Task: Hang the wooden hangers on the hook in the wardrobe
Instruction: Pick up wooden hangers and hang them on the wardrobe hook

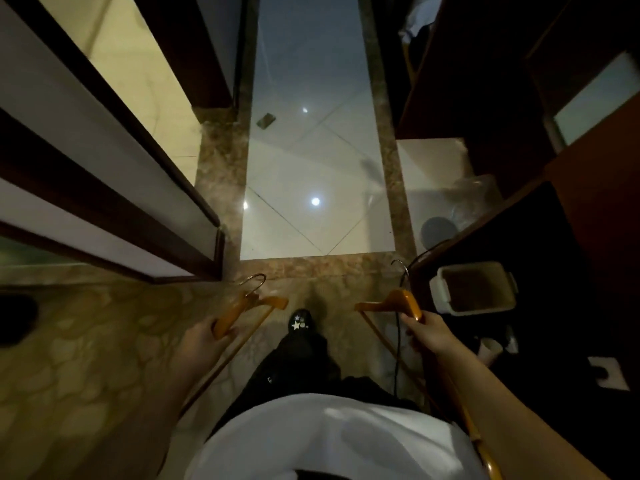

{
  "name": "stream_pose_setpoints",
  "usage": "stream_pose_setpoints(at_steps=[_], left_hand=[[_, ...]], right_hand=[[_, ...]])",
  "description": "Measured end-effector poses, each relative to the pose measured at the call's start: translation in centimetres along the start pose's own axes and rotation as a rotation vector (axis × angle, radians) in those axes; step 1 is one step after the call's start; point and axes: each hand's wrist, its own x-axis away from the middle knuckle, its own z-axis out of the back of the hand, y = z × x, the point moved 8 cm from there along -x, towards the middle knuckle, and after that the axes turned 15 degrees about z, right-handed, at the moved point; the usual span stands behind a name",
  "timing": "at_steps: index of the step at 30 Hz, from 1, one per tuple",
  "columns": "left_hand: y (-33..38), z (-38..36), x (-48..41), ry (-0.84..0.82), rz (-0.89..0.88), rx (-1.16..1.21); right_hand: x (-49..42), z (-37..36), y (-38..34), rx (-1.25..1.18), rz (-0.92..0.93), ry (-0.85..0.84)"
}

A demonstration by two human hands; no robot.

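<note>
I look straight down at a dim floor. My left hand (pixel 204 341) grips one arm of an orange wooden hanger (pixel 242 306), whose metal hook points forward and whose lower bar runs back along my leg. My right hand (pixel 431 332) grips a second wooden hanger (pixel 398 301), its metal hook up near a dark counter edge. More orange wood runs down beside my right forearm; whether it belongs to another hanger I cannot tell. No wardrobe hook is in view.
A dark-framed sliding door (pixel 114 188) stands on the left. On the right, a dark counter (pixel 540 237) carries a white rectangular bin (pixel 474 289). Ahead lie glossy white floor tiles (pixel 311 188) with a brown marble border. My black shoe (pixel 301 320) is between the hangers.
</note>
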Motion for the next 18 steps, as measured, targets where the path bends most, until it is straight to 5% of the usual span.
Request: stream_pose_setpoints(at_steps=[9,18], left_hand=[[-1.4,0.8,-8.2,-0.141,0.194,0.061],[9.2,4.2,-15.9,-0.22,0.025,-0.061]], right_hand=[[-7.2,-2.3,-2.9,0.195,-0.115,-0.04],[-10.0,-0.6,-4.8,0.211,-0.247,0.029]])
